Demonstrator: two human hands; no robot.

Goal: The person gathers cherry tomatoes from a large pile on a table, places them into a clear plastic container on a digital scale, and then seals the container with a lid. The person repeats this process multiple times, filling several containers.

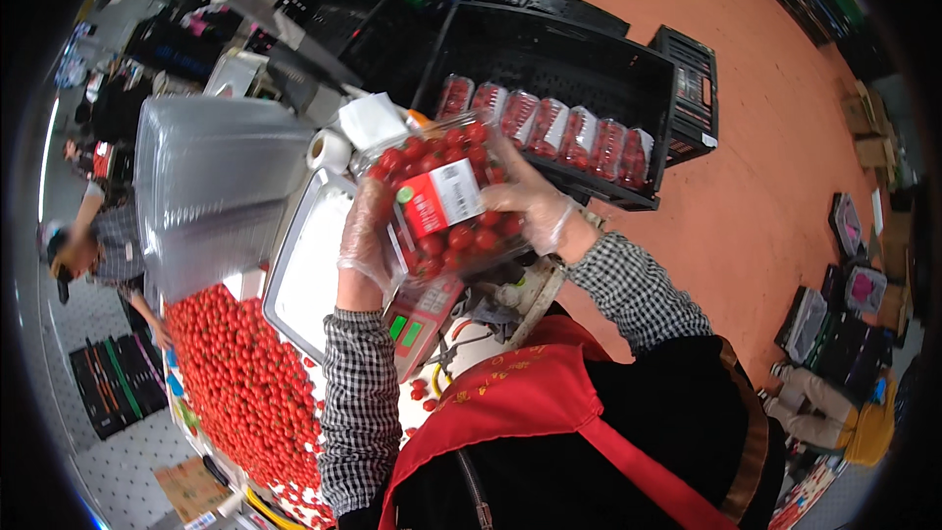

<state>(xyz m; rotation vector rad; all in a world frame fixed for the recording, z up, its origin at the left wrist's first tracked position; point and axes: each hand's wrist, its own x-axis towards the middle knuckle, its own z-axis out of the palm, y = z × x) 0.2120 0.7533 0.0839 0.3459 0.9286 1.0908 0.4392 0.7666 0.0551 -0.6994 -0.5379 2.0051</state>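
Note:
Between my two gloved hands is a clear plastic clamshell of cherry tomatoes (pixel 460 237), bearing a red and white label (pixel 439 197). My left hand (pixel 365 235) grips its left side. On the opposite side, my right hand (pixel 533 195) holds it with the thumb at the label's edge. Both hands wear thin transparent gloves. Below the clamshell shows a red scale (pixel 421 327) with lit green displays, partly hidden. Its pale metal tray (pixel 313 258) lies left of my left hand. Beyond my right hand, a black plastic crate (pixel 544 37) holds a row of packed tomato clamshells (pixel 548 125).
Loose cherry tomatoes (pixel 243 383) are heaped on the table at left. A tall stack of clear plastic containers (pixel 213 191) stands behind them. Near it are a label roll (pixel 329 151) and white papers (pixel 373 120). One person (pixel 110 243) reaches toward the heap; another person (pixel 831 412) is at far right.

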